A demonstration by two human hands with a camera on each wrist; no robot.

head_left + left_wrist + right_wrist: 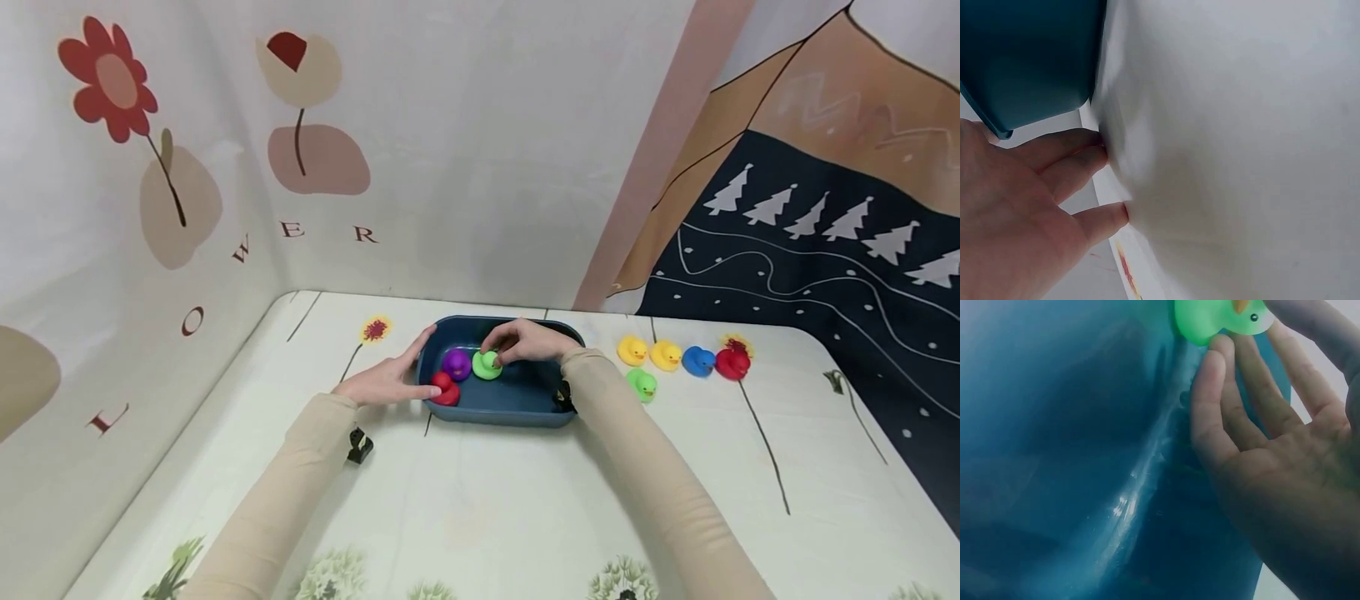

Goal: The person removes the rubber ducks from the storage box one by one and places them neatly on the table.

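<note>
A dark blue plastic basin [495,414] sits on the table in the head view. My left hand [386,381] rests at its left end, thumb over the rim by a red rubber duck [446,392]. In the left wrist view, the outer fingers [1072,175] lie fairly straight and spread beside the basin wall. Inside the basin, my right hand [528,342] pinches a green rubber duck [486,366] between thumb and fingertips; the right wrist view shows this duck [1200,319] at the fingertips. A purple rubber duck [456,364] sits just left of it.
Right of the basin stand two yellow ducks [666,356], a blue duck [699,362], a red duck [732,364] and another green duck [642,384]. The right sleeve [645,442] passes close to that green duck. A printed cloth wall [465,167] rises behind the table.
</note>
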